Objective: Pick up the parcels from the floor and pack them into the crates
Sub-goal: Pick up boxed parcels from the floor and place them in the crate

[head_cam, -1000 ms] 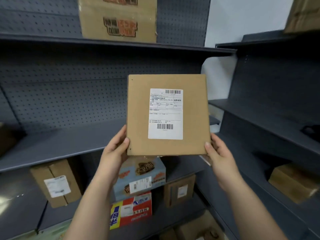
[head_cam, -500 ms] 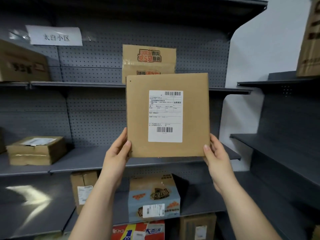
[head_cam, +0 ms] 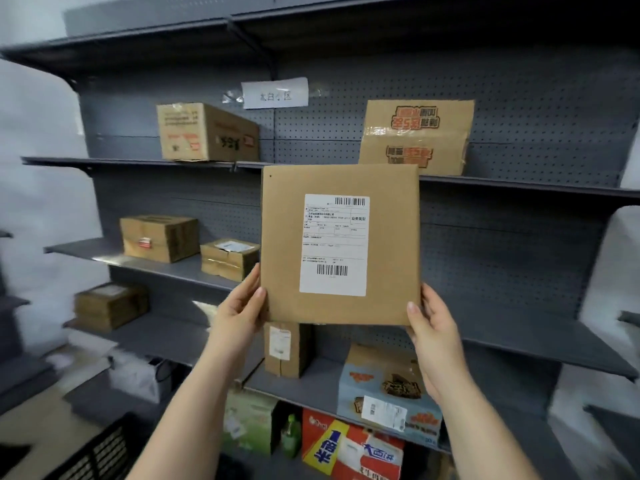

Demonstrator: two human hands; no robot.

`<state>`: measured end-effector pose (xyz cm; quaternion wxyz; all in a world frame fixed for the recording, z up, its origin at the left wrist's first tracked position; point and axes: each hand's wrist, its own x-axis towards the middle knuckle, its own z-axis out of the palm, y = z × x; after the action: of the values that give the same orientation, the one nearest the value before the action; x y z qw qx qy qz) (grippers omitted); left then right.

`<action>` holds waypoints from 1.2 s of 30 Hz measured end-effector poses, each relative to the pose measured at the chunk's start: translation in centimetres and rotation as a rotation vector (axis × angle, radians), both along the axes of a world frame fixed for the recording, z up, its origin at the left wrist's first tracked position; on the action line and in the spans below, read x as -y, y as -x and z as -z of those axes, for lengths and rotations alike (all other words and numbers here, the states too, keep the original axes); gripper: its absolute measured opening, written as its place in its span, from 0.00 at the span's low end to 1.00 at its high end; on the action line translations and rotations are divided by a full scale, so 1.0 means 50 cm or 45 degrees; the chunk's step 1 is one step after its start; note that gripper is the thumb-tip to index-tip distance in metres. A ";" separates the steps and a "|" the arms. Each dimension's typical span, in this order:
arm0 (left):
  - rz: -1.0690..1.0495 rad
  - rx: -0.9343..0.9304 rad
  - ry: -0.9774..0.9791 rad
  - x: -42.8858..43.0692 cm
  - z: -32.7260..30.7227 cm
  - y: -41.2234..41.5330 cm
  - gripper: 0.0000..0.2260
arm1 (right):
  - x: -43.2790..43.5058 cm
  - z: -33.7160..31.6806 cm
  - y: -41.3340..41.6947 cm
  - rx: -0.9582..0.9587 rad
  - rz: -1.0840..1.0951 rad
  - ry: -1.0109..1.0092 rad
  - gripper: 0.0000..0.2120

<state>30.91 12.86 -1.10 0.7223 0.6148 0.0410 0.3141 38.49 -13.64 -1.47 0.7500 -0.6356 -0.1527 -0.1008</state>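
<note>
You hold the flat parcel [head_cam: 339, 244] upright in mid-air before the shelving [head_cam: 512, 258], label facing you. Left hand [head_cam: 239, 313] pinches its lower left corner and right hand [head_cam: 433, 337] its lower right, thumbs in front. With only the bottom corners gripped, it could tip or slip while lowering toward the dark crate [head_cam: 100, 455].

I see parcel [head_cam: 339, 244] before the shelves [head_cam: 519, 271] | left hand [head_cam: 239, 306] at its lower left edge, right hand [head_cam: 433, 334] at lower right | taped box [head_cam: 415, 136] on shelf behind its top
</note>
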 end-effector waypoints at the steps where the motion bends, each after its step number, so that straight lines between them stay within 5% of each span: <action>1: -0.054 -0.009 -0.007 -0.014 0.003 0.026 0.19 | -0.021 0.003 0.007 0.006 -0.043 0.002 0.24; 14: -0.492 -0.017 -0.031 -0.231 -0.003 0.348 0.19 | -0.328 0.015 0.153 -0.019 -0.530 0.021 0.23; 30: -0.722 -0.171 -0.202 -0.644 0.006 0.729 0.21 | -0.823 0.024 0.462 0.035 -0.662 0.015 0.25; 36: -0.763 -0.239 -0.142 -0.756 0.041 0.817 0.14 | -0.944 0.078 0.568 -0.003 -0.683 -0.005 0.27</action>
<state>-9.95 50.68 -3.14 0.5559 0.6404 0.2693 0.4565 10.11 33.58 -5.37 0.7514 -0.5711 -0.3145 0.1020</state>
